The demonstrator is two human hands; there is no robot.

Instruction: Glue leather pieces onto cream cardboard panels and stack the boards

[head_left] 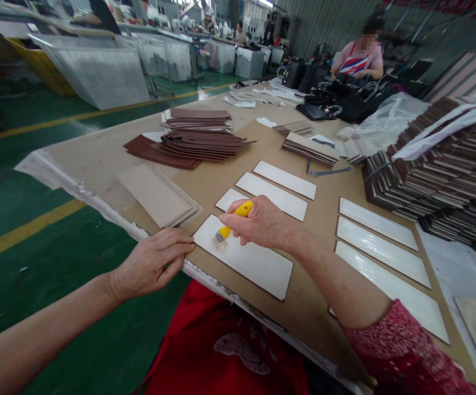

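Note:
In the head view my right hand (258, 222) is closed around a small brush (233, 219) with a yellow handle. Its splayed bristles touch the upper left part of a white-faced rectangular panel (246, 258). That panel lies flat near the table's front edge. At its left corner, my left hand (159, 260) has its fingers together, bent, with the tips holding the corner. Behind my right hand lie more white panels (273, 195), one of them partly hidden by the hand. Shiny, wet-looking white panels (386, 252) lie in a column to the right, partly behind my forearm.
Beige panels (155, 192) are stacked to the left, with brown strips (205, 144) behind them. A tall pile of brown-edged pieces (435, 159) stands at right. Farther back, a person (359, 57) sits by black bags (324, 101). Large bins (93, 66) stand on the green floor.

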